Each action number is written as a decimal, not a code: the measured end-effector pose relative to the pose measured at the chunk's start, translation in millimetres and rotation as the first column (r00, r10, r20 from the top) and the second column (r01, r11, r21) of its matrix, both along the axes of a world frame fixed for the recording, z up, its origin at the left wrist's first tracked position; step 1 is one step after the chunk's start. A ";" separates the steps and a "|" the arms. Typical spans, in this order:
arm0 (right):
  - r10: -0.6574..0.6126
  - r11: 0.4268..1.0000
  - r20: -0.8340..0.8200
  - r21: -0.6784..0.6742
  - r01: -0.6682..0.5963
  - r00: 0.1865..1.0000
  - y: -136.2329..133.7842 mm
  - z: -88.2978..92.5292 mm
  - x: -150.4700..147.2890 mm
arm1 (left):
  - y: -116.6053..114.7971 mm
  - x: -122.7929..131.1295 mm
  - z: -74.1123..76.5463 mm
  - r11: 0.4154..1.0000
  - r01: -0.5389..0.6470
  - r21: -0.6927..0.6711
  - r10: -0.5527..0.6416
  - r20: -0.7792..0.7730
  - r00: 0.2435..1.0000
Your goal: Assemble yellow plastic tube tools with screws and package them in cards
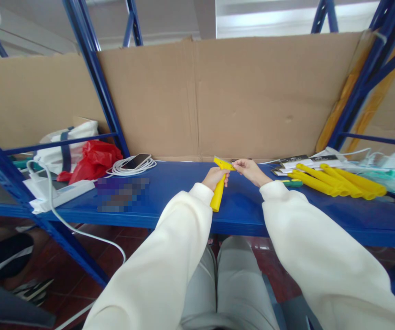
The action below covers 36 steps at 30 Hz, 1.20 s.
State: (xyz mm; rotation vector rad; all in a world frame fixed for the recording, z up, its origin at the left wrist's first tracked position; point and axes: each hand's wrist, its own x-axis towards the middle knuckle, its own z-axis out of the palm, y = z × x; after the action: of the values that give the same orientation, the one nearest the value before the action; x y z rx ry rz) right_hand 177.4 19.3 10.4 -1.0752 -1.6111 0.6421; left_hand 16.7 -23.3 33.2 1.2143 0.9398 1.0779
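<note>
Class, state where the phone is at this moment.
In the head view, the phone lies left of centre on the coiled white cable, right of the red bag, near the cardboard panel.

The single view looks from the wearer's head, forward and down, facing twelve o'clock over a blue shelf [173, 176] toward a cardboard panel [252, 96]. Trouser legs [245, 275] sit close below at six; the left hand [214, 178] and right hand [251, 172] appear farther off, at arm's length, between three and four.
</note>
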 end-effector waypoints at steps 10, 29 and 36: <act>-0.017 0.998 0.093 0.067 0.010 0.996 4.0 -6.0 -3.2 | 1.3 -1.6 -2.7 1.000 -0.006 -0.003 0.006 -0.043 0.999; -0.144 0.985 0.156 0.115 0.127 0.977 7.4 -10.6 -0.1 | 4.3 -1.9 -3.5 1.000 0.004 -0.019 -0.005 -0.048 0.999; -0.225 0.971 0.237 0.134 0.198 0.945 13.9 -15.8 1.6 | 2.7 -2.8 -2.6 1.000 0.004 -0.013 -0.004 -0.029 1.000</act>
State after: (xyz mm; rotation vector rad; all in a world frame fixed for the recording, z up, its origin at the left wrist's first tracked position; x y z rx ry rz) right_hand 178.9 33.2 -5.3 -1.2665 -1.6927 0.2800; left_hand 13.9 -20.6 30.7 1.2236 0.9649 1.0518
